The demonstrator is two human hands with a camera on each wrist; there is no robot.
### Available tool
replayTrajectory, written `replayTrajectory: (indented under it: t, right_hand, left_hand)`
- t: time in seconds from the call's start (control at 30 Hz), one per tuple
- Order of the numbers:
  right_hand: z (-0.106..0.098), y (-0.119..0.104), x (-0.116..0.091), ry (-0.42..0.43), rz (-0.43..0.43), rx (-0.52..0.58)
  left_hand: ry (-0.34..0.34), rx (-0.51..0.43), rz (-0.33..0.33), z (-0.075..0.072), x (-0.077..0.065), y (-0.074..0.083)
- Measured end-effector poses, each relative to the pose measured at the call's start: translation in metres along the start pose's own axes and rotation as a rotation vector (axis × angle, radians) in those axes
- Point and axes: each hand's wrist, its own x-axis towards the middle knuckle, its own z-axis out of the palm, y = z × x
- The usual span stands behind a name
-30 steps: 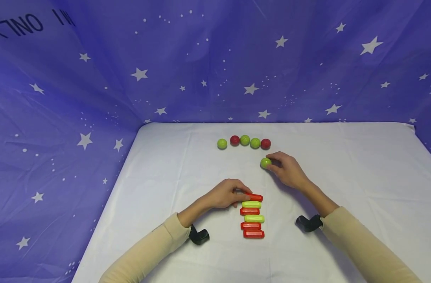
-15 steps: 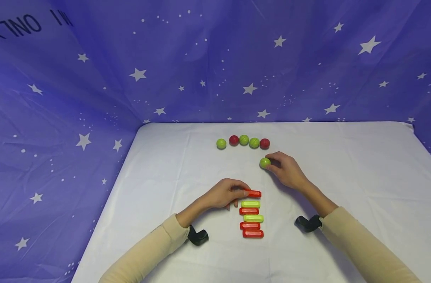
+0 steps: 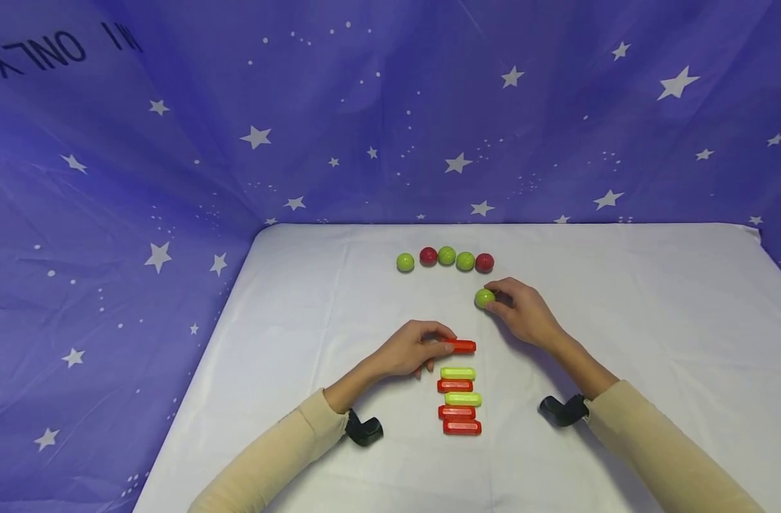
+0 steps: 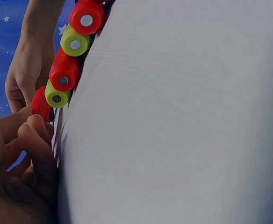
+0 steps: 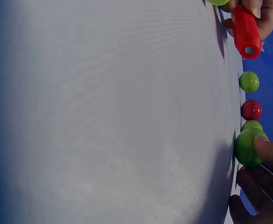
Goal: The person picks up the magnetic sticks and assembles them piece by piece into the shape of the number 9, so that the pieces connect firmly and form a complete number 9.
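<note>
My left hand (image 3: 412, 349) pinches a short red toy rod (image 3: 462, 346) between thumb and fingers at its left end. In the right wrist view this red rod (image 5: 247, 32) shows a silver disc in its free end. Nearer me lies a column of several similar rods, with a yellow-green rod (image 3: 457, 373) at its far end and a red rod (image 3: 462, 427) nearest. My right hand (image 3: 525, 313) holds a green ball (image 3: 484, 298) between thumb and fingers, right of and beyond the rods. The right wrist view shows the thumb across this green ball (image 5: 249, 148).
Beyond the right hand, a row of balls lies on the white cloth (image 3: 339, 320): a green ball (image 3: 405, 262) at the left, a red ball (image 3: 484, 263) at the right, others between. Black wrist cameras jut from both sleeves. A purple starry sheet (image 3: 390, 128) hangs behind.
The left hand has moved the red rod away from the column, toward the far side, widening the gap to the yellow-green rod. The right hand and its green ball stay nearly still.
</note>
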Motion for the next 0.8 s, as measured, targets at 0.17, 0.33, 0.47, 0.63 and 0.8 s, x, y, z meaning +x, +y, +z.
replayTrajectory:
  t: [0.17,0.33,0.47,0.63,0.8]
  right_hand:
    - [0.0,0.001,-0.001,0.004,-0.012,0.006]
    - [0.0,0.001,-0.001,0.009,-0.013,0.0]
    - [0.0,0.0,-0.001,0.006,-0.002,-0.009]
    - [0.001,0.0,-0.001,0.013,-0.004,-0.005]
    - [0.001,0.001,-0.001,0.014,-0.011,-0.01]
  left_hand:
    - [0.054,-0.037,-0.025,-0.004,0.004,0.001]
    - [0.143,-0.056,-0.061,-0.01,0.01,0.001]
    - [0.193,-0.09,-0.088,-0.015,0.016,0.001]
    - [0.218,-0.112,-0.101,-0.02,0.022,-0.001]
    - [0.229,-0.119,-0.102,-0.024,0.028,-0.003]
